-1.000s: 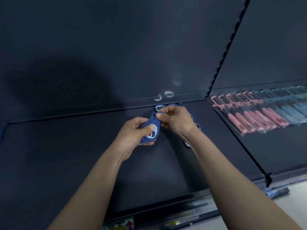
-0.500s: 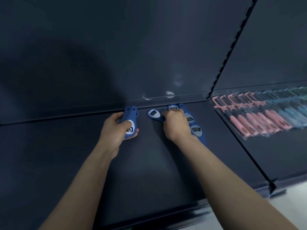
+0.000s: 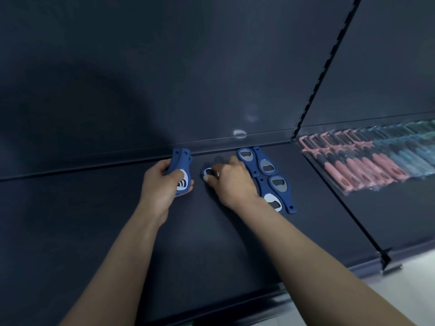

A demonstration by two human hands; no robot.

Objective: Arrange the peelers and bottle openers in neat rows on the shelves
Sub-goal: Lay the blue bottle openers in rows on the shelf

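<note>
Here the left hand [image 3: 162, 184] grips a stack of blue plastic bottle openers [image 3: 180, 161]. The right hand [image 3: 231, 182] pinches a single blue opener [image 3: 206, 172] lying on the dark shelf [image 3: 94, 220], near the laid-out row of blue openers [image 3: 268, 170].

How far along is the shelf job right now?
Done: the peelers lie in a row on the right shelf, and several laid openers sit beside the right hand. In hand: the right hand pinches a single opener on the wide shelf; the left hand grips a stack. Left: laying out that stack.
</note>
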